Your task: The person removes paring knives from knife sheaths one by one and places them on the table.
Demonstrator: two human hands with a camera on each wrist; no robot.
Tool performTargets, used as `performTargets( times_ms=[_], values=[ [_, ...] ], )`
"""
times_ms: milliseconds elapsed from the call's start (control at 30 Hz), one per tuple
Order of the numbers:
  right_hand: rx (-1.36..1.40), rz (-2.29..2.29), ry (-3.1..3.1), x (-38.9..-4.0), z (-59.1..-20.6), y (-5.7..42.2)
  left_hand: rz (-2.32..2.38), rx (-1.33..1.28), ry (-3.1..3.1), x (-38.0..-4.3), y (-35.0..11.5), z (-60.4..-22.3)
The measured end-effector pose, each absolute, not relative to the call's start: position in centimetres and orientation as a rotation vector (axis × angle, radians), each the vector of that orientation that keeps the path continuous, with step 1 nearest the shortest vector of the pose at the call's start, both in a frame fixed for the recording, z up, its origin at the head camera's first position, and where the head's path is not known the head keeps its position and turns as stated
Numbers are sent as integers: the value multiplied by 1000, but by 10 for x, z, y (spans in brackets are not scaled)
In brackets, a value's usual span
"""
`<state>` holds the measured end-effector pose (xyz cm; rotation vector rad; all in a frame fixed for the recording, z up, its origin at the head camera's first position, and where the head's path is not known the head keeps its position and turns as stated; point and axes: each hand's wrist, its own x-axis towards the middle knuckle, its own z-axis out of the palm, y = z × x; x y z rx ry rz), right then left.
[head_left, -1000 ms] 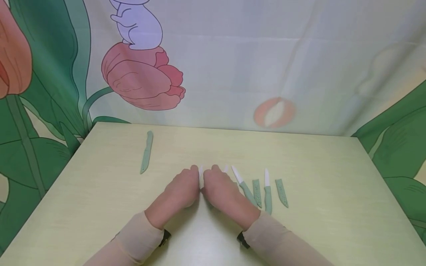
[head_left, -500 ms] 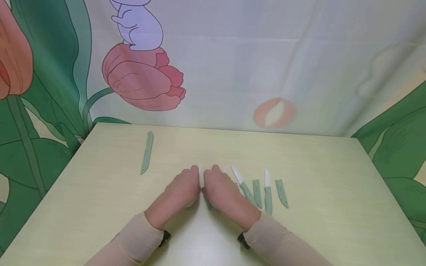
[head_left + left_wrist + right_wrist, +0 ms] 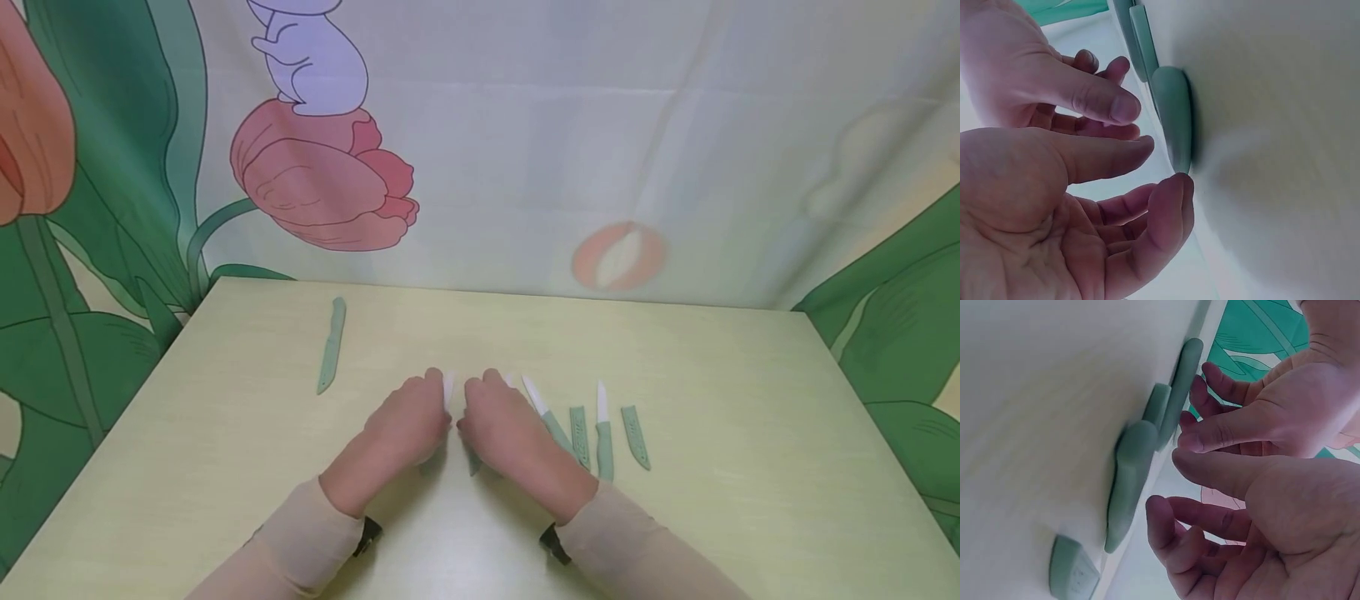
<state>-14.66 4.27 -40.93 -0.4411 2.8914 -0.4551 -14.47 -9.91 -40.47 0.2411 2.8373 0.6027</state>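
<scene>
My left hand [image 3: 408, 421] and right hand [image 3: 506, 425] hover side by side over the table's middle. In the left wrist view, the left fingers [image 3: 1169, 200] bend loosely with a gap to the thumb, fingertips right at the end of a green knife handle [image 3: 1172, 112]. The right hand [image 3: 1254, 531] likewise has nothing between its thumb and fingers, beside a green knife handle [image 3: 1132, 481]. A white knife blade [image 3: 448, 390] shows by the left hand. Under the right hand, a green sheath [image 3: 474, 463] is partly hidden; a white blade tip [image 3: 510, 379] shows beyond it.
To the right lie a knife [image 3: 551, 423], a green sheath [image 3: 580, 437], another knife [image 3: 604, 442] and another sheath [image 3: 635, 437]. A sheathed knife [image 3: 332, 346] rests at the table's back left. A printed curtain [image 3: 495, 167] hangs behind the table.
Both hands have moved slightly apart and the gap between them is wider. More of the white blade and the green sheath now shows. The other knives and sheaths have stayed in place.
</scene>
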Motion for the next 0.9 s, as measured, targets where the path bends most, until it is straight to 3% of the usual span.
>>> performTargets(
  times_ms=[900],
  values=[
    [-522, -397, 2993, -143, -389, 78, 356, 325, 3089, -163, -125, -391]
  ],
)
